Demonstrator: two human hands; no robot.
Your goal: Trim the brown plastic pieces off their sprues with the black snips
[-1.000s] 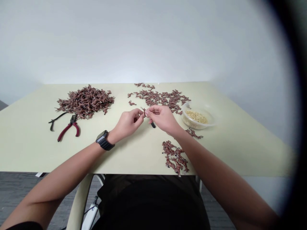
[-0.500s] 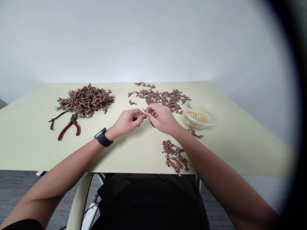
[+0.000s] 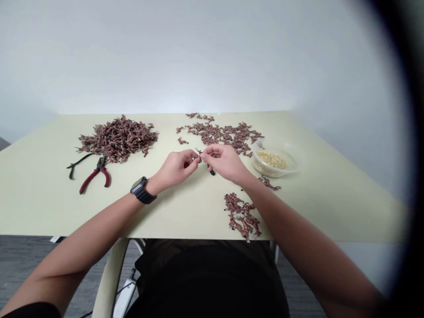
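Observation:
My left hand (image 3: 179, 168) is closed, pinching a small brown animal figurine (image 3: 199, 153), deer-like with thin antlers, between thumb and forefinger. From the other side, my right hand (image 3: 225, 162) meets it with thumb and fingers pinched together at the figurine; anything tiny between those fingertips is hidden. A dark, rounded end of some object (image 3: 212, 172) pokes out beneath the right hand, and its kind cannot be made out. Just beyond the hands lies a loose spread of similar figurines (image 3: 238, 136).
A big heap of figurines (image 3: 119, 138) lies at the left, with red-handled pliers (image 3: 94, 176) and a black tool (image 3: 75, 168) before it. At right stands a clear plastic bowl (image 3: 293, 169) of small gold pieces (image 3: 273, 160). More figurines (image 3: 241, 216) lie near the front edge.
My right hand's fingers have shifted and opened out slightly around the figurine, and the dark end beneath shows more. My left hand has hardly moved.

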